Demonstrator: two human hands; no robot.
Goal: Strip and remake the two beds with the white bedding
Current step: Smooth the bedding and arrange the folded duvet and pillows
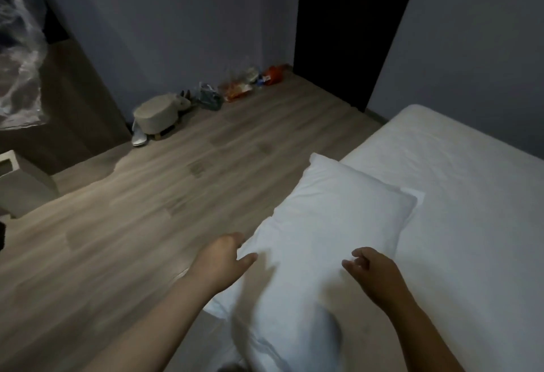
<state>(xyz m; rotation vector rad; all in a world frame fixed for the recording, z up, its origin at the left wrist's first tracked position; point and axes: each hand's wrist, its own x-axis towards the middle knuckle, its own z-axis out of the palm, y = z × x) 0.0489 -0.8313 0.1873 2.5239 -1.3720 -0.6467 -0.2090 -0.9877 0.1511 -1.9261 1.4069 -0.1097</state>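
Note:
A white pillow (332,224) lies across the near edge of a bed with a white sheet (459,195), its lower end blurred. My left hand (223,257) is at the pillow's left side, fingers loosely curled, the thumb touching the fabric. My right hand (372,268) hovers over the pillow's right part with fingers loosely curled and nothing in them. Whether it touches the pillow is unclear.
Wood floor (141,224) spreads to the left. A beige stool (156,114), shoes and bags (235,89) line the far wall. A dark doorway (347,33) stands behind the bed. A white box (20,183) and clear plastic wrap (20,56) are at the left.

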